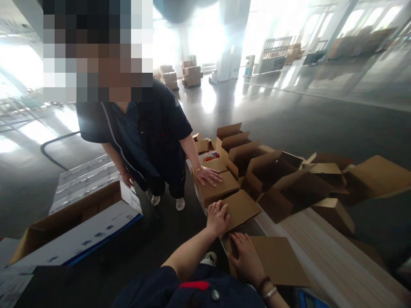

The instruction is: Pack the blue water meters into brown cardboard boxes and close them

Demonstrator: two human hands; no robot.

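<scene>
My left hand (218, 217), with a ring on one finger, rests on the near left corner of a closed cardboard box (244, 208); its fingers are slightly bent and apart. Closer to me, my right hand (246, 254) touches the left edge of another brown cardboard box (281, 261) with fingers and thumb spread. Both boxes stand in a row along the table's edge. Just beyond them, a co-worker's hand (208, 175) lies flat on a third closed box (224, 187). What the boxes contain is hidden.
Several open cartons (266, 164) with raised flaps line the far side of the wood-grain table (321, 248). A co-worker (138, 141) stands opposite on the left. A long white carton (96, 226) lies open at the left. A blue-edged object (311, 299) sits at the bottom.
</scene>
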